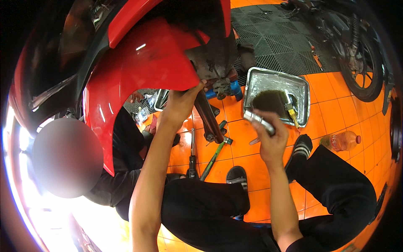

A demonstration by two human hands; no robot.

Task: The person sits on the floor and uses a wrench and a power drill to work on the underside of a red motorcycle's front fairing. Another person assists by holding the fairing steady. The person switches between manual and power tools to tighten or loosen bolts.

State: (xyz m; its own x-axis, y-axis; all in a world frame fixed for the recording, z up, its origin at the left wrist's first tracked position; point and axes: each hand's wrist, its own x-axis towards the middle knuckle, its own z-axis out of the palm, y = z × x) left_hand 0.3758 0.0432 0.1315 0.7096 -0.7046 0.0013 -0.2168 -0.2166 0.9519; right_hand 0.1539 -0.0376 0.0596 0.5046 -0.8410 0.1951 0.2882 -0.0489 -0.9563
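Tool (263, 123), silver, cylindrical: clasped in the right hand (273, 137), fingers wrapped round it, before the near left corner of a metal tray (273, 75). Left hand (181, 106): raised beside the upper part of a dark tube (208, 117), below the edge of a red panel (147, 63); fingertips partly hidden, whether closed on anything cannot be told. Metal tray: on orange tiles (329, 94), right of the tube; contains dark liquid (268, 102) and a yellow-handled brush (291, 111). Green-handled hammer (213, 160) and black-gripped bar (192, 158): near the tube's lower end. Red-capped bottle (342, 141): right. Motorcycle (356, 65): far right.
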